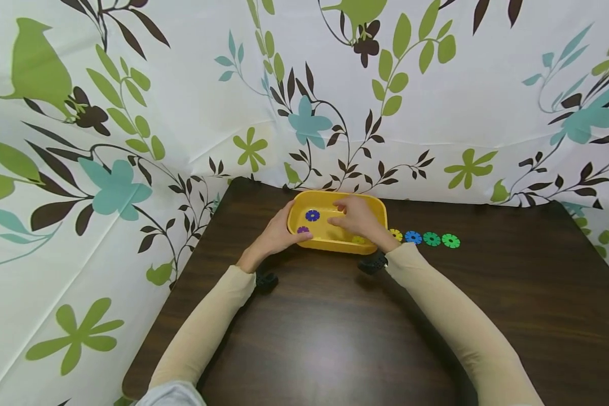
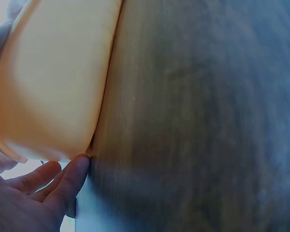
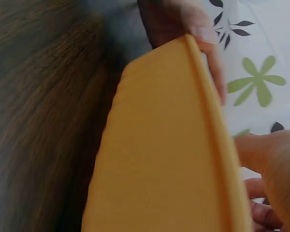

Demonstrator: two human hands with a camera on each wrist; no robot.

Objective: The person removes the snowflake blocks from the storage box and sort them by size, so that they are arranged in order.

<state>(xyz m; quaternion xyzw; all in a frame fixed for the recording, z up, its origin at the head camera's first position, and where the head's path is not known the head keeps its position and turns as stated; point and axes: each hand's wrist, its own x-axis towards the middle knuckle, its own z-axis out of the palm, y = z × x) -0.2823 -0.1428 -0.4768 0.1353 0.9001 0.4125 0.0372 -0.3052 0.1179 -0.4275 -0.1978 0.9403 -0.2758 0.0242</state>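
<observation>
A yellow plastic tub [image 1: 330, 246] stands near the back edge of the table. My left hand [image 1: 278, 232] grips its left end, thumb over the front rim and fingers along the end wall; in the left wrist view the fingertips [image 2: 79, 162] meet the wall low down. Inside lie a dark blue notched disc [image 1: 312, 215], a purple disc [image 1: 303, 230] and a yellow disc [image 1: 358, 239]. Over the tub's right half hovers my right hand [image 1: 360, 217], thumb and fingers apart with nothing visible between them. The tub's wall hides part of that hand in the right wrist view.
To the right of the tub runs a row of notched discs: yellow [image 1: 396, 235], blue [image 1: 413, 237], teal [image 1: 432, 239] and light green [image 1: 450, 241]. The dark wooden table [image 1: 304, 327] meets a leaf-patterned cloth [image 1: 416, 141] behind and at left.
</observation>
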